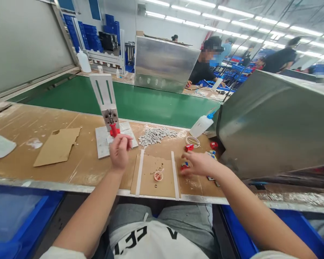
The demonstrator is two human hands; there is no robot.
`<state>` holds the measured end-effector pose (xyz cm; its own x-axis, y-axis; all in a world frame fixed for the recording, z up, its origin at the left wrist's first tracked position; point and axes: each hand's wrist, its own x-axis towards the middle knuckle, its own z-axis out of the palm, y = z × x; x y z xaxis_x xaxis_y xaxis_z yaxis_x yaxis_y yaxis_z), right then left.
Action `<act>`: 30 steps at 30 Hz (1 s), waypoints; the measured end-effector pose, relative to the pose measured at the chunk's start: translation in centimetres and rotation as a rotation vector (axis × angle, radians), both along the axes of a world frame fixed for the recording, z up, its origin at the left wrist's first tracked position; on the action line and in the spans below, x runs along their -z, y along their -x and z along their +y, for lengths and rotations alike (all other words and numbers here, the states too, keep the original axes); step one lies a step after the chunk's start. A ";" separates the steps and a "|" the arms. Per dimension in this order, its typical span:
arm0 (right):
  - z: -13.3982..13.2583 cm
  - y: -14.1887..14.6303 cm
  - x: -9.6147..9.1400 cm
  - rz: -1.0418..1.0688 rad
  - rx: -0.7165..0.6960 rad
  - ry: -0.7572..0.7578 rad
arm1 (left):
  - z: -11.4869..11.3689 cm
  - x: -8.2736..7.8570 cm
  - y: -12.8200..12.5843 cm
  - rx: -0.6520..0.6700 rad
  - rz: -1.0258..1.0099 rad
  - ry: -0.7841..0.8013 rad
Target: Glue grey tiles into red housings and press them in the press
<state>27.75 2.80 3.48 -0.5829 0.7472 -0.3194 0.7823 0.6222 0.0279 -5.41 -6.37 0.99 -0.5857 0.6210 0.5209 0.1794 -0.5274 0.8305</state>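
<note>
My left hand (120, 151) is closed, fingers curled together, just below the red handle (113, 129) of a metal toggle-clamp fixture (109, 115). What those fingers hold, if anything, is hidden. The fixture stands upright on a light base plate (102, 144). Thumb and fingers apart, my right hand (201, 163) reaches over a small red-and-blue item (185, 166); I cannot make out its kind. A red block-like piece (189, 147) lies just beyond that hand. Between my hands, a small cup (158, 176) with reddish contents sits on a cardboard sheet (145, 185).
Many small grey pieces (156, 135) lie heaped behind the cardboard. A blue-tipped squeeze bottle (201, 126) and a white ring-shaped roll (193, 141) are at right. Behind runs a green conveyor belt (156, 104). A metal panel (275, 126) borders the right side. A co-worker (202, 70) sits across.
</note>
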 end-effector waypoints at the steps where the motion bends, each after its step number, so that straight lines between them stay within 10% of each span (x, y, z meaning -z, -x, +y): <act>1: -0.8 -0.8 0.9 -0.036 -0.013 0.025 | 1.4 0.1 -1.1 0.072 -0.022 0.035; 6: 0.9 0.6 1.3 -0.023 -0.084 0.074 | 7.2 2.3 -3.6 0.104 -0.029 0.181; 16: 19.5 9.6 -0.8 0.185 0.341 -0.140 | 7.4 5.6 -2.8 0.227 0.619 0.479; 26: 9.3 -3.0 3.1 0.163 0.075 -0.137 | 8.6 5.7 -3.5 0.364 0.620 0.484; 30: 6.3 -3.6 4.2 0.158 -0.007 -0.186 | 8.5 5.6 -3.9 0.516 0.663 0.493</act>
